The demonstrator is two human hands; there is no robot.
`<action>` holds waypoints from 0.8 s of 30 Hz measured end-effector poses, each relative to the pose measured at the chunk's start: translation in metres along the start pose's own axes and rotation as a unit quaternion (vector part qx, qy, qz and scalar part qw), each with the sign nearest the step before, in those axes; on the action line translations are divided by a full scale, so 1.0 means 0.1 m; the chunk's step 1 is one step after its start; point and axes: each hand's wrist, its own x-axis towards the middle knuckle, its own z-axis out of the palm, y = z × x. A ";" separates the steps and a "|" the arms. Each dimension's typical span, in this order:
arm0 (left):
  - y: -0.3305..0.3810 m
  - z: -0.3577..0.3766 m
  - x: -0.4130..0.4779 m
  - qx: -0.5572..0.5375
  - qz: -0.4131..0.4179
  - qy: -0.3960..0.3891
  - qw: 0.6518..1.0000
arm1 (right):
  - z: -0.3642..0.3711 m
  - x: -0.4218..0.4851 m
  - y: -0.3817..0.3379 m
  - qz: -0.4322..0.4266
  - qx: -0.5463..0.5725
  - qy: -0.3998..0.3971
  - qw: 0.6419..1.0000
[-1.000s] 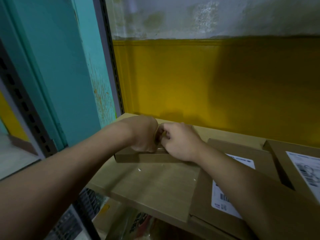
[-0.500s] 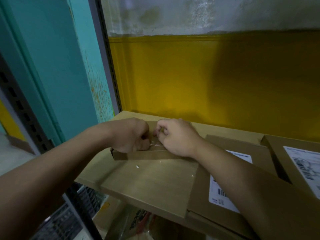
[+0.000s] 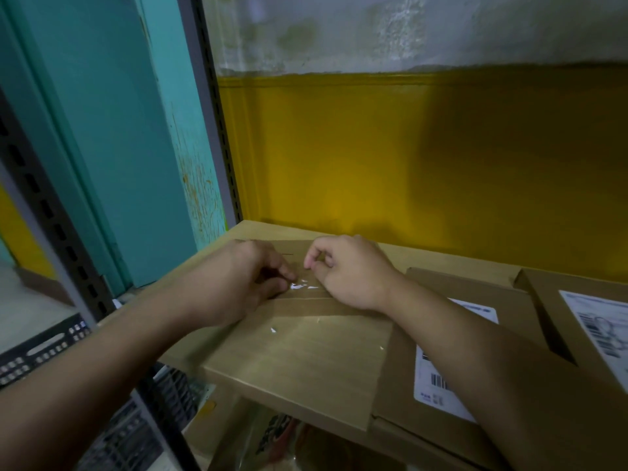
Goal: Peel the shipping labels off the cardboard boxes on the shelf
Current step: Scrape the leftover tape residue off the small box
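Head view: label remnants [image 3: 302, 286], lying left-to-right, are pinched by the nearer left hand [image 3: 251, 277]; right hand [image 3: 353, 270] is curled just beside, seemingly empty.

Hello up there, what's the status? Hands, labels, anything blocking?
Left hand pinching label scraps on the small box. Right hand curled beside, grip unclear. Middle box, right box: labels on. Nothing blocking.
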 end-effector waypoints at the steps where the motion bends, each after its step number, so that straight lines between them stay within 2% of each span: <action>1: 0.02 0.02 0.02 0.028 0.016 0.007 0.999 | 0.00 0.00 0.00 -0.002 0.001 0.001 1.000; 5: 0.07 0.03 0.07 0.125 0.077 0.015 0.989 | 0.00 0.00 0.01 -0.011 -0.002 0.008 1.000; 10: 0.15 -0.07 0.13 0.218 0.106 -0.047 0.969 | 0.01 0.03 0.00 -0.003 -0.011 -0.004 1.000; 17: 0.37 -0.11 0.31 0.325 0.052 -0.171 0.929 | -0.02 0.00 -0.03 -0.008 -0.016 -0.009 1.000; 24: 0.33 -0.18 0.44 0.273 -0.010 -0.256 0.927 | -0.02 0.00 -0.01 -0.015 -0.013 -0.011 1.000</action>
